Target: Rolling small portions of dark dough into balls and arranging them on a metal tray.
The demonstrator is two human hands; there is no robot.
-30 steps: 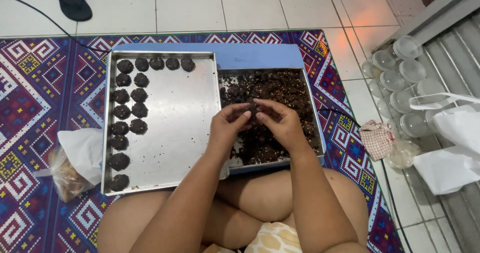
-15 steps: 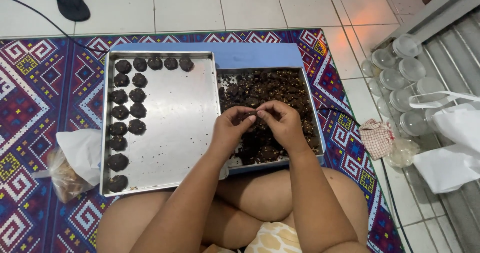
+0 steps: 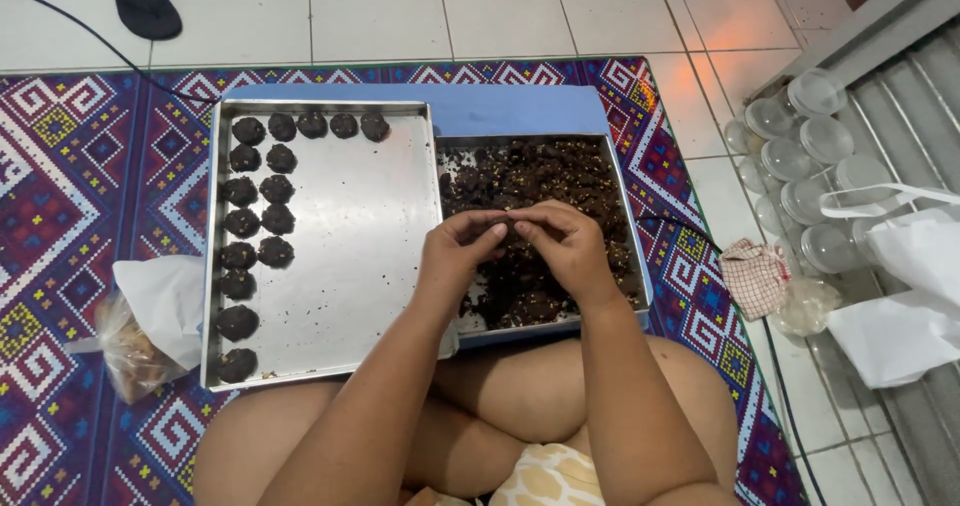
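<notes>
Jars [image 3: 800, 156], slipper [image 3: 143, 1] — plastic bag [image 3: 150, 316] beside baking tray [image 3: 350, 256].

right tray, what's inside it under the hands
The right tray holds a dark crumbly mix. The left hand and right hand cover its middle.

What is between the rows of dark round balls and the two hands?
In the head view, only bare shiny metal tray with scattered crumbs lies between the dark round balls and the left hand and right hand.
</notes>
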